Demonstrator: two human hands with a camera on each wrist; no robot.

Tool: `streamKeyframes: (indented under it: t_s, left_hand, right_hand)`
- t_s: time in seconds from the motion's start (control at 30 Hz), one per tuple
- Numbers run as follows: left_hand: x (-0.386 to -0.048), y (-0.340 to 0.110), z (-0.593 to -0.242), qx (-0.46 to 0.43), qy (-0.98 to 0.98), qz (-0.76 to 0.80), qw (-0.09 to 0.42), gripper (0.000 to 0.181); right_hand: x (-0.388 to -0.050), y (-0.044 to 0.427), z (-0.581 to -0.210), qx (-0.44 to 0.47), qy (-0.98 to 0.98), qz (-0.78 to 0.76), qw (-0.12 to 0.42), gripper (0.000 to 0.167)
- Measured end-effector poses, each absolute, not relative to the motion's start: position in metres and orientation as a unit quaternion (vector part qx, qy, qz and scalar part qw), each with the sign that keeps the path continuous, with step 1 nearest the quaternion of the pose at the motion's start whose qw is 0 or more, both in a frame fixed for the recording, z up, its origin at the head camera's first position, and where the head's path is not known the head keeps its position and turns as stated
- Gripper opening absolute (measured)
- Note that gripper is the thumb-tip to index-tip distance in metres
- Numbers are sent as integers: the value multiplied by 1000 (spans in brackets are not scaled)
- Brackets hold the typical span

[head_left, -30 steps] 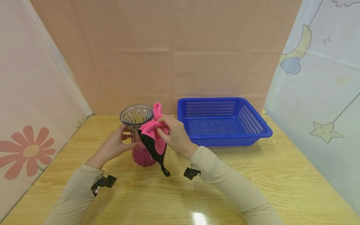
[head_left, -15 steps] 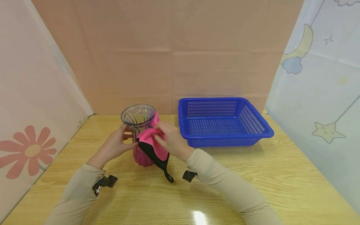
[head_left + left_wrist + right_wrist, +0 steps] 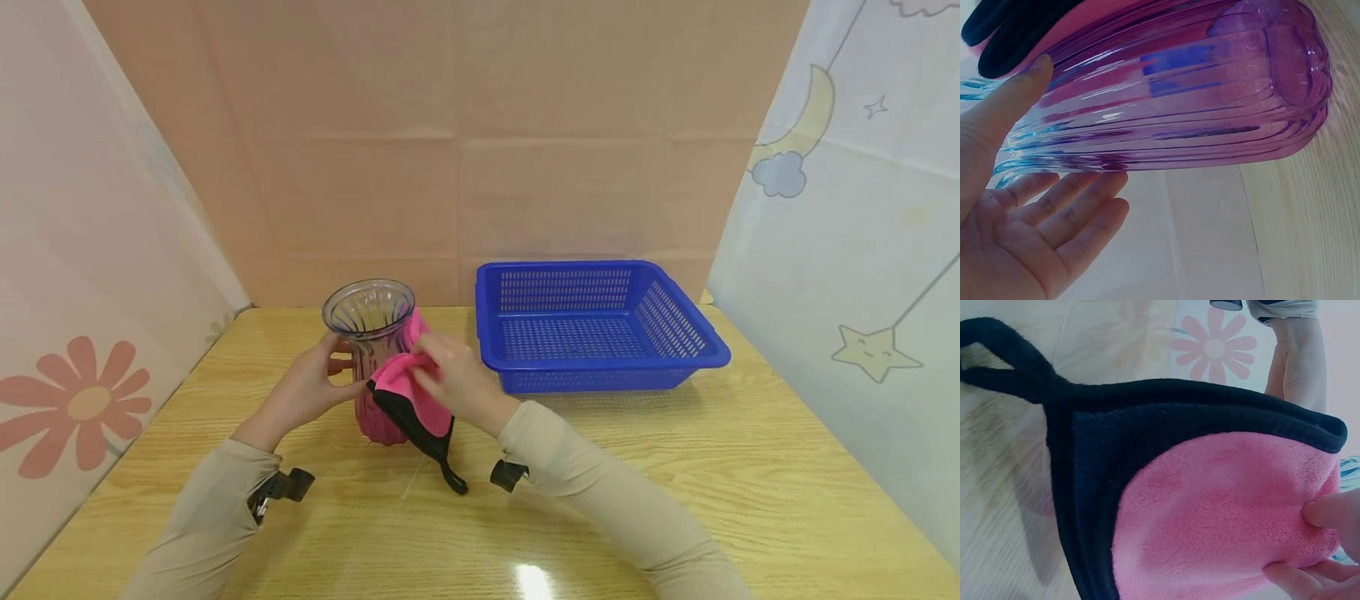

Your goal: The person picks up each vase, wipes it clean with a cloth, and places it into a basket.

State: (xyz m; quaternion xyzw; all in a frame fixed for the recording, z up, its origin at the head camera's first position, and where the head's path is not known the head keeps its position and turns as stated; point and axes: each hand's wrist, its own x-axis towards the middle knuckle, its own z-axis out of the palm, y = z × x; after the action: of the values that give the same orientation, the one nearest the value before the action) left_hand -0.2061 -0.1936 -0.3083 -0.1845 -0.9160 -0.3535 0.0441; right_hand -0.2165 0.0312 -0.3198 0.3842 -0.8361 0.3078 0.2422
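A ribbed glass vase, clear at the rim and pink at its base, stands upright on the table. My left hand grips its side, and in the left wrist view the thumb and fingers of that hand lie on opposite sides of the vase. Against the vase's right side, my right hand pinches a pink cloth with black edging and a hanging loop. The right wrist view shows thumb and fingers of the right hand pressed into the pink fabric.
To the right of the vase, a blue perforated basket stands on the wooden table. Printed sheets hang on the left and right sides, and a plain peach sheet hangs behind.
My right hand and the pink cloth have moved down a little along the vase, and the cloth's loop hangs lower and further right. My left hand keeps its grip.
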Motion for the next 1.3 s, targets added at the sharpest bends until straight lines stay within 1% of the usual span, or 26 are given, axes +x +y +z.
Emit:
streamKeyframes:
  t_s: [0.1, 0.3, 0.6, 1.07, 1.3]
  left_hand:
    - [-206, -193, -308, -182, -918, -350, 43, 72]
    - [-205, -193, -308, -180, -917, -353, 41, 75]
    - [-203, -193, -307, -181, -915, -357, 40, 83]
    - [-203, -193, -307, -178, -916, -357, 34, 87]
    - [-203, -192, -307, -179, -916, -357, 35, 86]
  right_hand:
    - [-215, 32, -321, 383, -843, 297, 233, 13]
    - [-215, 33, -323, 383, -848, 287, 230, 14]
    - [-214, 34, -326, 376, -856, 285, 211, 14]
    - [-215, 35, -332, 384, -853, 283, 214, 16]
    - [-215, 36, -332, 387, -849, 288, 214, 16]
